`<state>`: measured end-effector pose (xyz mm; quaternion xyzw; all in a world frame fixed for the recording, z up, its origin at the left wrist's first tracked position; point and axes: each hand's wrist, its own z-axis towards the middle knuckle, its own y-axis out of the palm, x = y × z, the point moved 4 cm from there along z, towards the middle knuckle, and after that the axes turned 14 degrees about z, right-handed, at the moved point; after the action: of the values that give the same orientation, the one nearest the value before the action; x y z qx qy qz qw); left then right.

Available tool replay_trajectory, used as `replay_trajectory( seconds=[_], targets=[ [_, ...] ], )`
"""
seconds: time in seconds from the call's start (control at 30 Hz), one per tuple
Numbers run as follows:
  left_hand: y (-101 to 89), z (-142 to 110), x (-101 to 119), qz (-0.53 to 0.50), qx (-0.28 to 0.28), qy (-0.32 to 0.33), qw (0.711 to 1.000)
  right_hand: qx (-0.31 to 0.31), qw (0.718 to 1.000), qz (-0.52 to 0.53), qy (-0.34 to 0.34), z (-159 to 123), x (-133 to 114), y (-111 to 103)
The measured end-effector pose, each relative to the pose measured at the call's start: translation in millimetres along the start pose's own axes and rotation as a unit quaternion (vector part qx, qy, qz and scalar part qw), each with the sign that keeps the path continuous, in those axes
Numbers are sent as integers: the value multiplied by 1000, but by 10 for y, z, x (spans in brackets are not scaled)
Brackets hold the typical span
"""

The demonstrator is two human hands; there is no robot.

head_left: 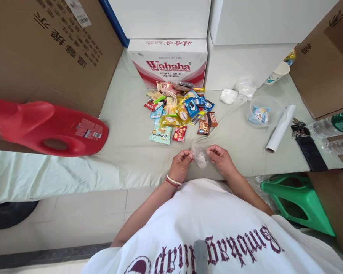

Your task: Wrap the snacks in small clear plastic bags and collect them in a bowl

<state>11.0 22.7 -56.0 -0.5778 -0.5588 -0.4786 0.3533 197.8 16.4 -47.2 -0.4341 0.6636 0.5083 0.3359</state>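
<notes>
Over the pale green cloth (128, 152), the left hand (180, 165) pinches a crumpled clear plastic bag (200, 159), seemingly not yet opened; I cannot tell whether the right hand (220, 160) grips it; colourful wrapped snacks (175, 110) lie loose

Red jug (60, 121) left, beside big brown carton (60, 72) with printed Chinese text. Wahaha water box (165, 57) far middle, white boxes (246, 64) just right of it. Tilted paper cup (274, 78) far right. Clear bowl (276, 108) right, white roll (281, 127) next to it. Keys (300, 131), flat black object (311, 152), clear bottles (321, 128) at right edge. Second brown carton (320, 68) far right. Green stool (316, 205) near right, below table level. Black round object (11, 215), near left, on tiled floor (103, 201), cut off by frame.
</notes>
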Motion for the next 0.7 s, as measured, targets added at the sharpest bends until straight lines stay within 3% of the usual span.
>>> replay_trajectory(
  seconds=[0.13,0.33,0.47,0.6,0.7],
  targets=[
    [-24,-65,24,45,-6,31,998,13,999,-28,-19,-88,-66,-98],
    [118,-116,77,96,-73,70,990,-80,996,-46,4,-132,-49,156],
    [83,-109,51,78,-62,56,993,-58,998,-7,22,-105,36,170],
    [19,-117,13,63,-41,35,997,-23,1000,-1,17,-120,28,17],
    [13,-120,36,58,-32,39,997,-46,999,-23,-6,-167,-44,-31]
  ],
)
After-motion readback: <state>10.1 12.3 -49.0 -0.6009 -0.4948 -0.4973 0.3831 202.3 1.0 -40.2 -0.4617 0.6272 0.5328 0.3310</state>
